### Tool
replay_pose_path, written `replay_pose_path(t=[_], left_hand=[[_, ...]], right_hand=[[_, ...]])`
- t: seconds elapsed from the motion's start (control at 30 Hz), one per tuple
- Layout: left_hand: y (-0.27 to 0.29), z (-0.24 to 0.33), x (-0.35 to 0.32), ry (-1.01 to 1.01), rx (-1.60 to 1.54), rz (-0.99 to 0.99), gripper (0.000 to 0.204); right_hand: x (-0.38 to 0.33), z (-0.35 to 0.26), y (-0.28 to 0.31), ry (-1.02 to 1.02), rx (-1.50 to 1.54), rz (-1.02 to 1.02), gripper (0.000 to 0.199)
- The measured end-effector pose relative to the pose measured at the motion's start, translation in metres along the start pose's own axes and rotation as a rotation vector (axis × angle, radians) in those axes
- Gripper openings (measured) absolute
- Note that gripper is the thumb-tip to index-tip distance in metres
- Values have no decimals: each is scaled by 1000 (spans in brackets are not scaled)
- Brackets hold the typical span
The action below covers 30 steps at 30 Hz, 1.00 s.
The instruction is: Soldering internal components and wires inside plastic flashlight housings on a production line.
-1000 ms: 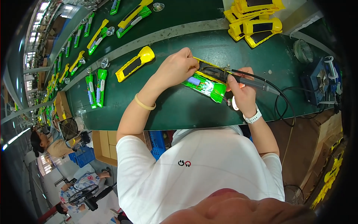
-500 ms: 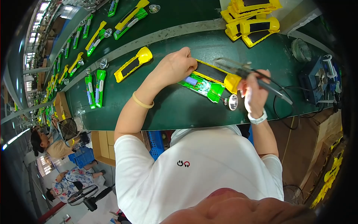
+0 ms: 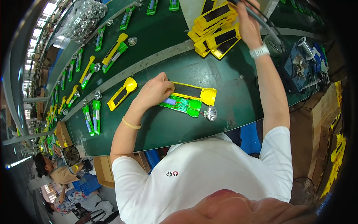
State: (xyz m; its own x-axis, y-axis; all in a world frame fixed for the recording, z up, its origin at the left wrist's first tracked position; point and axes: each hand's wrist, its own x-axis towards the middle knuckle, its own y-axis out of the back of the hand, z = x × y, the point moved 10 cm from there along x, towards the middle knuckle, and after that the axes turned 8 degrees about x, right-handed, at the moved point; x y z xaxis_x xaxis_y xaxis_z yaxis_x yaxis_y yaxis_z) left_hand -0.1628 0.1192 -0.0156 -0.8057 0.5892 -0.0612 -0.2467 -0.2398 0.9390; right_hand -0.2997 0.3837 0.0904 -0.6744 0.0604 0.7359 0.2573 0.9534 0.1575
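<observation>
Left grip [image 3: 156,90] presses green torch half [image 3: 181,104] — right [image 3: 248,22] lifts tool.

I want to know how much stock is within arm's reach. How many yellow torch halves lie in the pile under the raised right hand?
About 4 in the pile, overlapping at the belt's far edge below the right hand; more may be hidden underneath. Another lies apart by the left hand.

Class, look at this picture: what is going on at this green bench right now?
A person in a white shirt works at a green bench. The left hand presses on an opened flashlight, its yellow half and green half lying side by side with wires exposed; a silver reflector sits beside it. The right hand is raised over a stack of yellow shells, holding a corded tool.
</observation>
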Motion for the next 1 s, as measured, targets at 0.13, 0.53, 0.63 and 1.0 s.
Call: replay_pose_path(t=[0.13,0.53,0.63,1.0], left_hand=[[-1,0,2,11,-17,-11,6],[72,57,66,-165,-74,530,32],[68,88,108,-245,36,688,37],[-15,144,133,-519,289,481,21]], right_hand=[[26,19,-38,-135,-49,-179,41],[-102,-27,61,-249,450,39,38],[-129,-32,90,-232,472,196,44],[-187,-56,149,-213,256,358,47]])
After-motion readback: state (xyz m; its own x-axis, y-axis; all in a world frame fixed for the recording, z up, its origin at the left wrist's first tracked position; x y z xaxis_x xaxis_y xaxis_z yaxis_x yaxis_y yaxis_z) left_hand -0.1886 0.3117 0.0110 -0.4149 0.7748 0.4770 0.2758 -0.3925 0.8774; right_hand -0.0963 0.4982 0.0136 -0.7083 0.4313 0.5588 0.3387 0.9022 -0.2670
